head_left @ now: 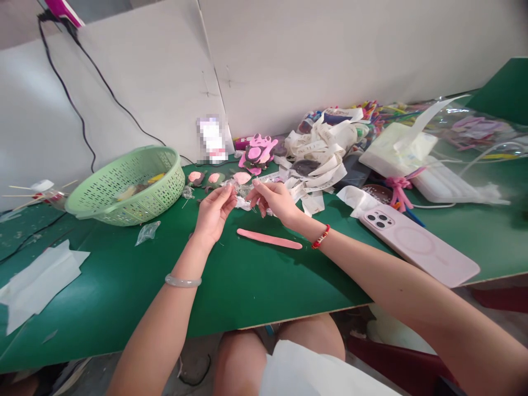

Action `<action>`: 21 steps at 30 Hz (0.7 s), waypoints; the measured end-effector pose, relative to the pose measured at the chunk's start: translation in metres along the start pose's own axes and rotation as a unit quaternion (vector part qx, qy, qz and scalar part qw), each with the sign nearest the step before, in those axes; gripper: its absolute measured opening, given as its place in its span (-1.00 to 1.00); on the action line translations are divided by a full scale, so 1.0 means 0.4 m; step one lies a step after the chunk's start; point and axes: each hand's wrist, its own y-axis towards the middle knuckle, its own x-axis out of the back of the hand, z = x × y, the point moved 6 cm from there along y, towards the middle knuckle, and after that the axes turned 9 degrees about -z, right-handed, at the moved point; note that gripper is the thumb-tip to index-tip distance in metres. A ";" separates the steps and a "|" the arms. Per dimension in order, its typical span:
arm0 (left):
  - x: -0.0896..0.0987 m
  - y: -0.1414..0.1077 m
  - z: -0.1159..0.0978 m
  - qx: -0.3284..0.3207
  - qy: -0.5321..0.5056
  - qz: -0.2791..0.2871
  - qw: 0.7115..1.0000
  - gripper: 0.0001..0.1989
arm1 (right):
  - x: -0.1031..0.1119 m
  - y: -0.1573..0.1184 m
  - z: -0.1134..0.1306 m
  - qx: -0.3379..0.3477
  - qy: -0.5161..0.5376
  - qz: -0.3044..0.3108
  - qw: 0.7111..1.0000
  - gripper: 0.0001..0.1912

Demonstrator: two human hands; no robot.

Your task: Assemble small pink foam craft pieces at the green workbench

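Note:
Over the green table, my left hand (215,213) is closed, thumb and index fingertip pinched together. A short gap to the right, my right hand (275,202) is bent inward with its fingers also pinched. Whatever the fingertips hold is too small to make out. Just below the hands lies a flat pink strip (269,239) with rounded ends, touched by neither. Behind the fingers sit small pink-and-dark pieces (214,179) in a row, and some clear and white scraps. Farther back is a pile of pink and black cut-out shapes (258,153).
A green perforated basket (127,209) stands at left, near a small clear plastic bag (147,233) and white paper sheets (45,283). Heaped white printed ribbon (325,148) lies back right. Farther right are a tissue pack (396,151) and a pink phone (418,242) near the table edge.

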 end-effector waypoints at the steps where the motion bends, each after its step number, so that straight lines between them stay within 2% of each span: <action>1: 0.000 0.001 -0.001 -0.002 0.001 0.000 1.000 -0.83 | 0.000 0.000 -0.001 -0.001 -0.001 0.001 1.000 -0.43; 21: 0.009 0.000 -0.001 -0.021 0.068 0.017 0.997 -0.64 | 0.000 0.006 -0.010 0.013 -0.004 0.003 1.000 -0.41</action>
